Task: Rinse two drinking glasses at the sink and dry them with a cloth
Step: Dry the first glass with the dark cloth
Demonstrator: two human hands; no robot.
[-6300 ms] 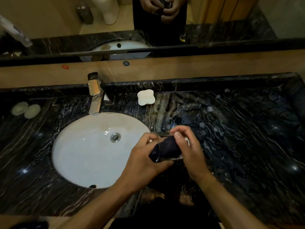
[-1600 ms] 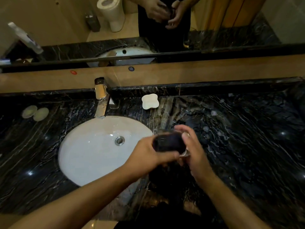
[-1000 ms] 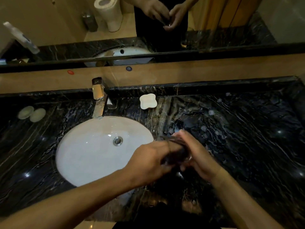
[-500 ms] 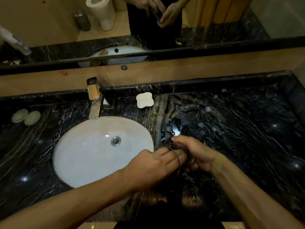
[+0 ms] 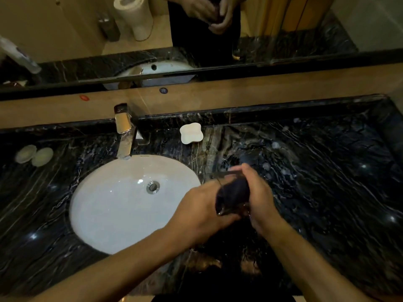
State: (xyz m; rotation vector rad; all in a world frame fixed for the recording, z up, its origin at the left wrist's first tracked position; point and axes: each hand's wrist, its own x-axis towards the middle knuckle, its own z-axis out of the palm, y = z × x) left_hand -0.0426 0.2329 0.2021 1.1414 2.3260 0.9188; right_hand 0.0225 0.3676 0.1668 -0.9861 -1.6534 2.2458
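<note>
One drinking glass [image 5: 226,192] is visible, held tilted on its side between two hands just right of the basin rim, above the dark marble counter [image 5: 327,182]. One dark cloth [image 5: 234,191] is stuffed inside the glass and fills most of it. The left hand [image 5: 200,212] curls around the glass from the left, fingers wrapped over its lower wall. The right hand [image 5: 259,199] grips the glass and cloth from the right, with its fingers bent over the upper rim.

Left of the left hand lies one white oval sink [image 5: 104,203], holding one metal drain [image 5: 153,187]; whether water stands in it cannot be told. Beyond the sink stands one chrome faucet [image 5: 124,131]. Beyond the hands sits one white lobed soap dish [image 5: 191,133]; any contents cannot be made out. Far left of the hands rest two pale round discs [image 5: 33,154], touching each other. Two small round stickers, one red [image 5: 84,97] and one blue [image 5: 163,90], mark the tan ledge; their writing is unreadable. One mirror [image 5: 283,29] reflects both hands.
</note>
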